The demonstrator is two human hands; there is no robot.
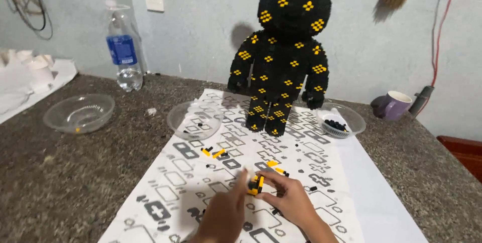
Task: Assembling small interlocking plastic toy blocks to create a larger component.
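Speckled grey stone counter [75,182] against a pale blue wall, with a white printed instruction sheet [201,182] spread across it. Both hands meet low centre over the sheet. Left hand [223,213] and right hand [291,200] pinch a small yellow-and-black brick assembly [256,184] between their fingertips, both closed on it, held just above the paper. Assembly sits between the hands, left hand at its left side and right hand at its right; neither clearly nearer. Its long axis can't be told, too small and partly covered. Loose yellow and black bricks [213,152] lie just beyond the hands. Tall black brick-built bear figure with yellow dots [281,67] stands farther back, flanked by a clear plastic bowl [195,120] and a clear bowl holding black pieces [340,121]. Purple mug [394,105] far right, clear water bottle [123,47] far left.
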